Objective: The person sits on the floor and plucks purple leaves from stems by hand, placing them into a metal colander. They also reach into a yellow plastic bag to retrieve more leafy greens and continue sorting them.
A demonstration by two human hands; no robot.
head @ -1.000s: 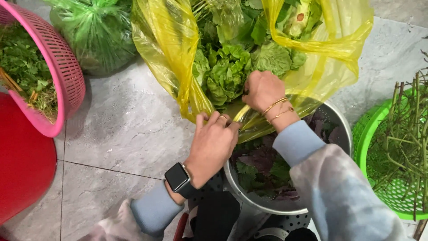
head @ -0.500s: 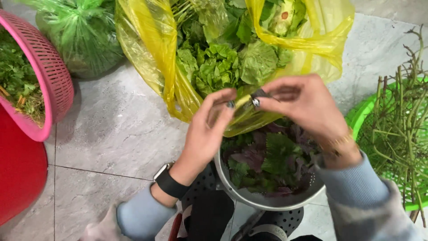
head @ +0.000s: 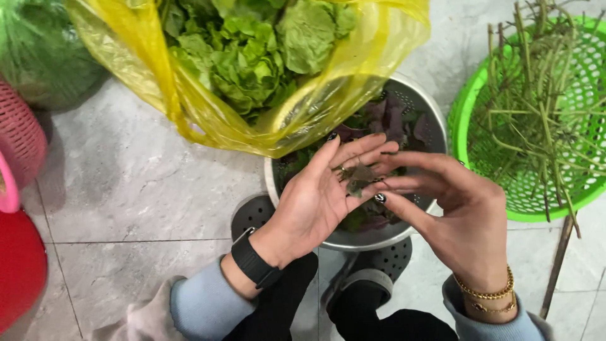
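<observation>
My left hand (head: 319, 196) is held palm up over a metal colander (head: 416, 104), fingers spread, with small bits of dark leaf (head: 356, 178) lying on the fingers. My right hand (head: 451, 211) is beside it, fingers extended, its fingertips touching the left fingers and the leaf bits. The colander holds purple and green leaves (head: 391, 117). A yellow plastic bag (head: 189, 117) full of green lettuce (head: 252, 57) lies just beyond the colander, partly over its rim. A black watch is on my left wrist, gold bracelets on my right.
A green plastic basket (head: 470, 113) with thin green stalks sits at the right. A pink basket (head: 19, 151) and a red tub (head: 19, 271) are at the left edge, a green bag (head: 44, 57) at top left. Grey floor tiles (head: 139, 189) lie between.
Both hands left the bag's edge and came together over the colander. The left hand turned palm up with leaf bits on it, and the view shifted closer.
</observation>
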